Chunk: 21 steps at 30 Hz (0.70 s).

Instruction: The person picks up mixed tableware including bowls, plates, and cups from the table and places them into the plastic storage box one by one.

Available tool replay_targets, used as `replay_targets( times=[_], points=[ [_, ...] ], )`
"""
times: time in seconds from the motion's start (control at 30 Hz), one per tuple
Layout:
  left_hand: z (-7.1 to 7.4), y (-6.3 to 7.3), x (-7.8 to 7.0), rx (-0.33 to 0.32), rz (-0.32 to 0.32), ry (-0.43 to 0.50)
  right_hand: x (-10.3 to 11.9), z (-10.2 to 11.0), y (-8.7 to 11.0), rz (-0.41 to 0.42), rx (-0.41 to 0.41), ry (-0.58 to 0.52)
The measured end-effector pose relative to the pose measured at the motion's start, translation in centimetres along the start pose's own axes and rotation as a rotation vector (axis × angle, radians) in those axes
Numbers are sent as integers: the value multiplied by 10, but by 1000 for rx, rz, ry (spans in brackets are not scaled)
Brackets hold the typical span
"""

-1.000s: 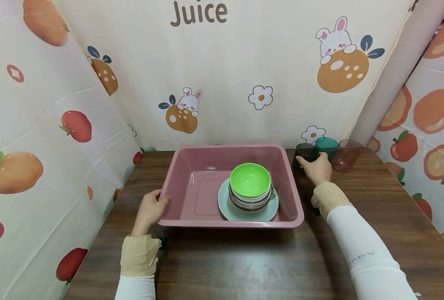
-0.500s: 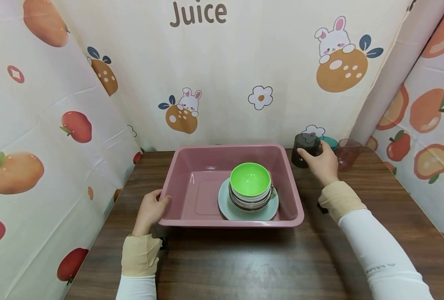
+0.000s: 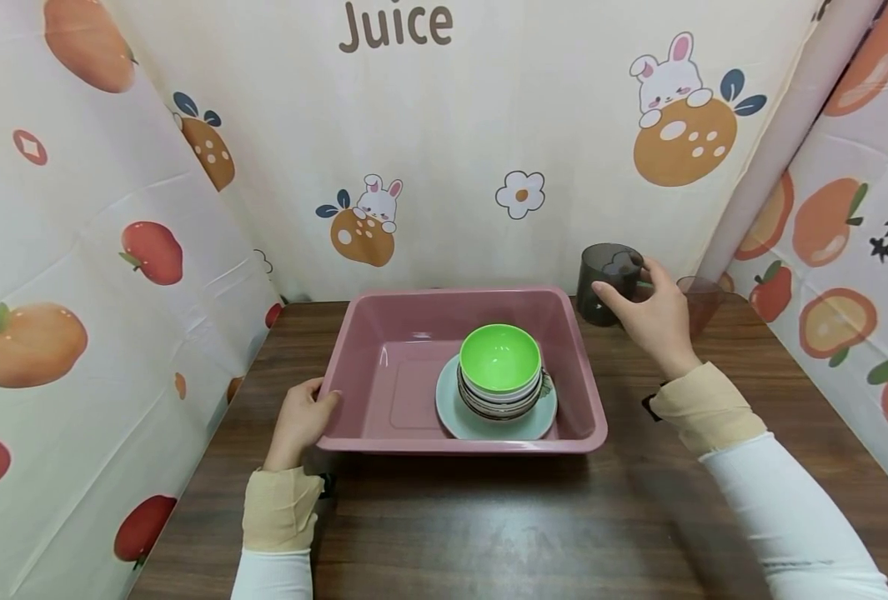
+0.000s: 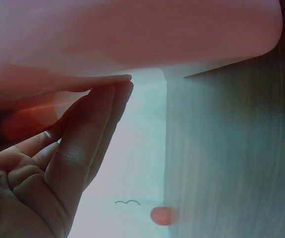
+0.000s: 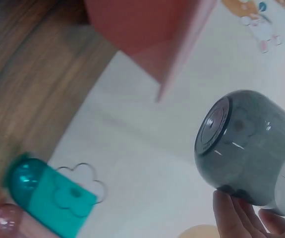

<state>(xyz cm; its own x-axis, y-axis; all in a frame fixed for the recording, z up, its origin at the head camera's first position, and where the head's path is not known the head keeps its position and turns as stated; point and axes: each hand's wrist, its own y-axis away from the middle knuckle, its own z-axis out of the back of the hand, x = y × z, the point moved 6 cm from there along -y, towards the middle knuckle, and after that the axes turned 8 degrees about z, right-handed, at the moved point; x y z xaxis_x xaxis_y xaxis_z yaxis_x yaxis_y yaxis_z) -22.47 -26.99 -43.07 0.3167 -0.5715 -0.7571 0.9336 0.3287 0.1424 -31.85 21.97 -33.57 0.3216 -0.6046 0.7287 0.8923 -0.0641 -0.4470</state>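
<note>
My right hand (image 3: 657, 321) grips a dark grey see-through cup (image 3: 596, 287) by its side, lifted off the table beyond the basin's right back corner. In the right wrist view the cup (image 5: 246, 144) shows its round base. My left hand (image 3: 303, 423) holds the left rim of a pink basin (image 3: 361, 387), thumb over the edge; in the left wrist view its fingers (image 4: 78, 144) lie under the rim. Inside the basin's right half, a pale blue plate (image 3: 449, 417) bears a stack of bowls, topped by a bright green bowl (image 3: 500, 358).
A reddish see-through cup (image 3: 702, 302) stands at the table's back right. Beside it is a teal cup (image 5: 58, 196), mostly hidden behind my right hand in the head view. A printed curtain (image 3: 444, 125) hangs along the back of the wooden table (image 3: 474, 525).
My right hand has taken the dark grey cup and raised it from the table, up from beside the teal cup. My left hand and the basin have stayed put.
</note>
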Motion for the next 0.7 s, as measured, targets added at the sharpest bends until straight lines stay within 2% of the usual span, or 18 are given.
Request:
replay_targets(
  times=[0.23,0.37,0.7],
  points=[
    [0,0,0,2,3,0,31,2,11,72,26,-38],
    [0,0,0,5,7,6,47,0,18,115,41,-98],
    [1,-1,0,5,19,-23,70,-9,39,176,99,-177]
  ],
)
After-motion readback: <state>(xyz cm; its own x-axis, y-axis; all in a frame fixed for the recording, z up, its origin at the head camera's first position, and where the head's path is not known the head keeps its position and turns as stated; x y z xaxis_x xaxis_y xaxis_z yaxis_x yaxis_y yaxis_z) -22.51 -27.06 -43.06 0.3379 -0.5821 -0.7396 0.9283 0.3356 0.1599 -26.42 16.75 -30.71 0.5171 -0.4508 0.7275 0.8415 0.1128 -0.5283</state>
